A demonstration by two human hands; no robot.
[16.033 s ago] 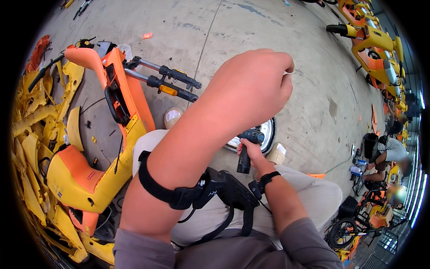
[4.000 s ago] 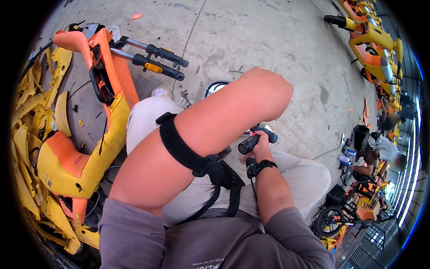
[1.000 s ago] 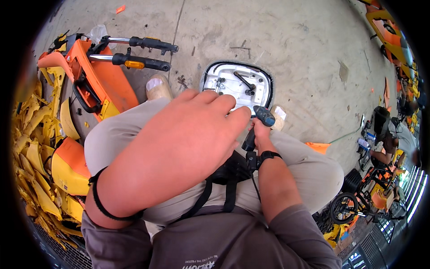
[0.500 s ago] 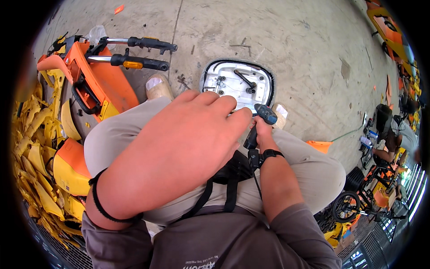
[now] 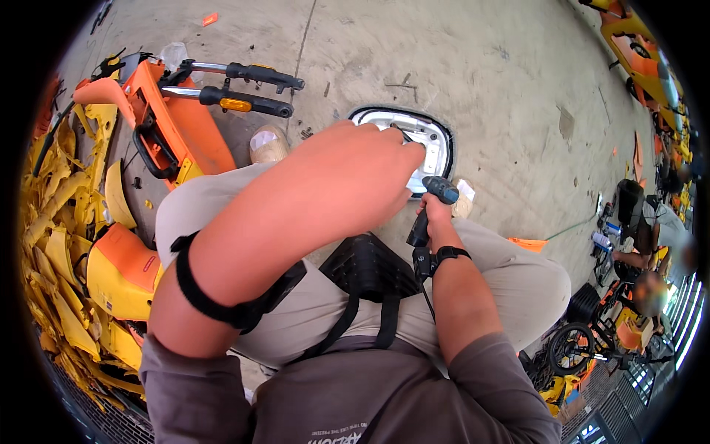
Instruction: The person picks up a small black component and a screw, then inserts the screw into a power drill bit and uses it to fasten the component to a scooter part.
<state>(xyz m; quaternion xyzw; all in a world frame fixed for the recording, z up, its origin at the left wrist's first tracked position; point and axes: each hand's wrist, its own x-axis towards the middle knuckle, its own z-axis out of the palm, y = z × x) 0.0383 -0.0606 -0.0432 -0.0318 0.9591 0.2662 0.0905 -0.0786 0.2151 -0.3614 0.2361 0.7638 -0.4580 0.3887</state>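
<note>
Right hand (image 5: 436, 210) grips power driver (image 5: 441, 189); left hand (image 5: 355, 166), state undeterminable, obscures part of white panel (image 5: 436, 144) beyond. Apparent step: tool positioning; next move calls for steady alignment.

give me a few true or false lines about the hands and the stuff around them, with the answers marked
1. The right grip is around a blue-and-black power drill. True.
2. The left grip hides the whole white, dark-rimmed part from view. False: its right side and upper edge show past the fingers.
3. A black strap circles the left forearm. True.
4. The fork legs lie to the person's right. False: they are on the left.
5. Yellow panels are piled at the far left. True.
</note>
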